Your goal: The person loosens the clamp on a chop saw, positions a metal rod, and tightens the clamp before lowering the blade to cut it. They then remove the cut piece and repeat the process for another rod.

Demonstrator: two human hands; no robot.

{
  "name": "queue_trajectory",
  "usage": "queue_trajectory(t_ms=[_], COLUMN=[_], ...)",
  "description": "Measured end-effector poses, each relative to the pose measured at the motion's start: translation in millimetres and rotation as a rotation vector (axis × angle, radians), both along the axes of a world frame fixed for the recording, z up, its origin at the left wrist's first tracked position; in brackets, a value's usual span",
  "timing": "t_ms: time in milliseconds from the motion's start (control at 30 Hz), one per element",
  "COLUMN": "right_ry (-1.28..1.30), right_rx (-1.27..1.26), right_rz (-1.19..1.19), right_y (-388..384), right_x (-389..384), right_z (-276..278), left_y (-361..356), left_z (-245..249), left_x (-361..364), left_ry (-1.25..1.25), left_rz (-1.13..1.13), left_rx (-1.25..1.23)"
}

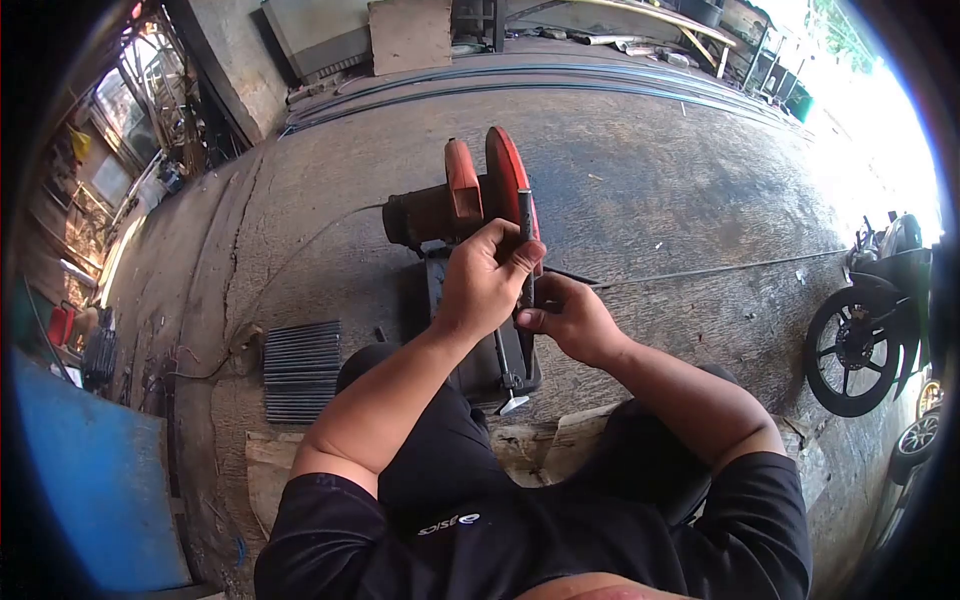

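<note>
Both my hands are raised over a red and black cut-off saw (463, 185) that stands on the floor in front of me. My left hand (482, 280) is closed around a short dark rod (526, 208), its thumb pressed on the near side. At the rod's lower end, my right hand (575, 318) pinches with thumb and curled fingers. The rod's top sticks up beside the saw's red disc guard (508, 160). My hands hide part of the saw base (435, 290). Below them sits the vise's silver handle (513, 404).
A neat row of cut rods (302, 370) lies on the floor at left, with a single short piece (380, 333) nearby. Long bars (560, 70) stretch across the back. A cable (700, 273) runs right toward a motorcycle (860, 340). A blue panel (95, 470) stands at lower left.
</note>
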State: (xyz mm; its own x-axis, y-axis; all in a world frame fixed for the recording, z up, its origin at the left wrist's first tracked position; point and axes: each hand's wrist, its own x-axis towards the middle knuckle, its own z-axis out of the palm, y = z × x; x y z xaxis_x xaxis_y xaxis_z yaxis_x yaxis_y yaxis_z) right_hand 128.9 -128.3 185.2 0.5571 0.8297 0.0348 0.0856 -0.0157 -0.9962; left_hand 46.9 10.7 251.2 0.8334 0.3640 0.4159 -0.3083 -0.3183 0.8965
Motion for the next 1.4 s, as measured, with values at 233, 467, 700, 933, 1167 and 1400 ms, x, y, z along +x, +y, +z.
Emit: queue_trajectory(t_ms=[233, 467, 700, 933, 1167, 1400], right_ry=[-0.009, 0.108, 0.199, 0.404, 0.672, -0.121], right_rx=[-0.029, 0.033, 0.068, 0.106, 0.18, -0.13], right_rz=[0.007, 0.037, 0.061, 0.137, 0.017, -0.348], right_y=[3, 3, -1, -2, 2, -6], right_x=[1, -2, -5, -2, -2, 72], right_z=[1, -1, 8, 9, 14, 21], left_y=[3, 11, 4, 6, 1, 24], left_z=[-5, -16, -8, -17, -22, -16], left_x=[2, 3, -1, 1, 6, 10], left_ry=[-0.021, -0.026, -0.011, -0.009, 0.02, 0.456], left_rz=[0.024, -0.1, -0.142, -0.031, -0.057, -0.234], left_rx=[0.038, -0.073, -0.085, 0.009, 0.025, 0.17])
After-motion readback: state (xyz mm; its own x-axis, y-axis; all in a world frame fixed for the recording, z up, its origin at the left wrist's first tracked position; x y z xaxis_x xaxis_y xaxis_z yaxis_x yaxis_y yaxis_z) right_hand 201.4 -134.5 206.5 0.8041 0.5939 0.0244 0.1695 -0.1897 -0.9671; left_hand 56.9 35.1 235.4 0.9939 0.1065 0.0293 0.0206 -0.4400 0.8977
